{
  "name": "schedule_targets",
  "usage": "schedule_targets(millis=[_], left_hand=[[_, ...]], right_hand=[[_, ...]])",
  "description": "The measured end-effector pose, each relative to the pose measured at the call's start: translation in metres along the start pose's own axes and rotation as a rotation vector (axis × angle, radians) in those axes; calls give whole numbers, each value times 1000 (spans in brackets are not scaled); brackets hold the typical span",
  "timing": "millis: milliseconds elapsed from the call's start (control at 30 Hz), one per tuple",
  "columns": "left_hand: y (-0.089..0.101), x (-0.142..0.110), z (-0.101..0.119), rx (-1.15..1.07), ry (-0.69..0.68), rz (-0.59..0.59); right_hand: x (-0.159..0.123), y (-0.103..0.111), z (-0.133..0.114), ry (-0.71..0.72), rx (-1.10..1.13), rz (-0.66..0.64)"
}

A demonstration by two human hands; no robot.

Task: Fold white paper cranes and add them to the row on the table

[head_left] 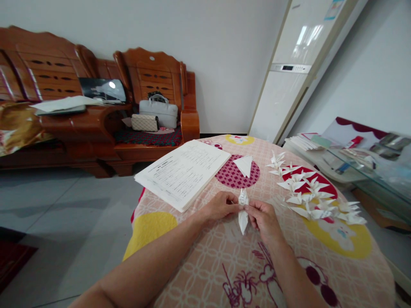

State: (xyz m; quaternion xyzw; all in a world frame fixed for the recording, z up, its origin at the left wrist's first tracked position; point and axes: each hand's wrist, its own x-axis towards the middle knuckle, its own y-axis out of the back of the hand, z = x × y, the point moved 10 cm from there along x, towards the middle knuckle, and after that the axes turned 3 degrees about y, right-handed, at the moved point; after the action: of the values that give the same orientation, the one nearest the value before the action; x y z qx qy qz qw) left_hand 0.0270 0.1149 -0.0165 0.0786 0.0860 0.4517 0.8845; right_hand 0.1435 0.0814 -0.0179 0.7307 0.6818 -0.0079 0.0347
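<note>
Both of my hands meet at a partly folded paper crane (243, 220) above the patterned tablecloth (199, 265). My left hand (223, 205) pinches its left side near the middle. From the right, my right hand (261, 216) grips it with thumb and fingers. One narrow end points toward me, and the other, with some print on it, points away. Beyond my hands lies a folded white paper triangle (244, 164). Several finished paper cranes (310, 209) stand grouped on the right of the table.
A stack of printed sheets (183, 171) lies left of my hands. Behind the table are a wooden sofa (150, 72) with a grey bag (160, 112) and a tall white air conditioner (285, 77). A glass-topped stand (375, 175) holding papers is at the right.
</note>
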Motion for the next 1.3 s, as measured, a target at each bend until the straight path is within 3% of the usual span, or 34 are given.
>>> schedule_targets(millis=[200, 367, 467, 533, 600, 800, 900, 1100, 1300], left_hand=[[-1, -2, 9, -2, -27, 15], [-4, -3, 11, -156, -31, 9], [7, -5, 6, -117, 14, 156], [20, -8, 9, -61, -11, 314], [25, -11, 15, -72, -68, 391], [7, -7, 19, -278, -112, 251], [4, -6, 22, -373, -113, 195], [20, -8, 9, -391, 22, 335], [24, -9, 7, -384, 41, 391]], right_hand=[[-1, -7, 4, -23, 26, -45], [-1, -4, -1, 33, 36, 1], [0, 8, -6, 98, -41, 101], [-1, 16, -15, 181, -171, 179], [-5, 20, -28, 286, -328, 235], [-21, -1, -59, 599, -836, 267], [-29, -17, -66, 725, -967, 228], [-33, -30, -68, 806, -902, 112], [-33, -35, -68, 808, -914, 86]])
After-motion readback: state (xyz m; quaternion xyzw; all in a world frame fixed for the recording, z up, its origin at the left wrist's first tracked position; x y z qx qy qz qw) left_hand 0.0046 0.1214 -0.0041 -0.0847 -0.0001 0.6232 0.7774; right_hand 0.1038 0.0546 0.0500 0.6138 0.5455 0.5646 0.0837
